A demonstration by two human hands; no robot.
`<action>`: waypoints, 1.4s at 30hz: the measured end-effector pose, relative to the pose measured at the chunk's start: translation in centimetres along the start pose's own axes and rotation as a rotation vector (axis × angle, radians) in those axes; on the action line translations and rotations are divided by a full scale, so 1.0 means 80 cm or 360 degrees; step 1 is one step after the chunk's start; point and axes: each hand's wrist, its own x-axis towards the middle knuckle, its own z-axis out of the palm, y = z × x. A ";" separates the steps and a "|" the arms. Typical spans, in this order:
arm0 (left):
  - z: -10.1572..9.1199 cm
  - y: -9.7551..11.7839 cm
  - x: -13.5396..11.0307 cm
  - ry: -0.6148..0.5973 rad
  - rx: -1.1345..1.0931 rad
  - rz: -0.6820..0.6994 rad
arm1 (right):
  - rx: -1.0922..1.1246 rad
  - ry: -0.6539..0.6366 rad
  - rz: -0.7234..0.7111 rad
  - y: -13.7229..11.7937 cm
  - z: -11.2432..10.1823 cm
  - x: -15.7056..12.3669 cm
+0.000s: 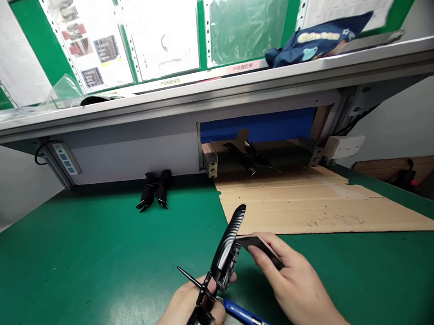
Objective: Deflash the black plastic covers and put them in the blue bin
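My left hand (177,306) is closed around a glossy black plastic part (224,254) with ribbed, feather-like surfaces and a thin spike sticking out to the left. The part slants up and to the right over the bench. Between the thumb and fingers of my right hand (301,281) is a thin, flat grey piece (259,243), perhaps an abrasive pad. Its left end is at the edge of the black part; whether they touch I cannot tell. A blue-handled tool (248,318) lies below both hands, its near end partly hidden by my left hand.
Similar black parts (155,190) lie at the back of the green bench (77,253). More black pieces (244,158) sit in a wall opening behind a cardboard sheet (299,206). A shelf (182,102) crosses above, bearing a dark blue packet (316,39). A power strip (66,158) hangs left.
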 end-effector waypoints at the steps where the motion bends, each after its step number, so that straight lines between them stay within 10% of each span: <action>1: 0.002 0.002 -0.001 -0.0023 0.0000 -0.0003 | -0.0022 0.0019 -0.0049 0.002 -0.002 0.001; 15: 0.010 0.010 -0.006 -0.0059 0.0045 0.0018 | 0.0408 -0.0689 0.0011 -0.013 -0.019 0.011; 21: 0.012 0.007 -0.006 0.0020 0.0102 -0.0050 | 0.0144 -0.0309 -0.0033 -0.015 -0.015 0.008; 26: 0.016 0.023 -0.009 0.0158 0.0194 0.0209 | -0.0160 -0.0817 -0.0073 -0.019 -0.026 0.013; 30: 0.035 0.060 -0.029 0.0432 0.0655 0.0356 | -0.0980 -0.0659 -0.0097 0.020 -0.063 0.020; 34: 0.046 0.072 -0.045 0.0624 0.1481 0.0096 | -0.1002 -0.0570 -0.0201 0.033 -0.083 0.026; 42: 0.035 0.041 -0.029 0.0197 0.2110 -0.0043 | -0.1143 -0.0892 -0.0974 -0.022 -0.018 0.004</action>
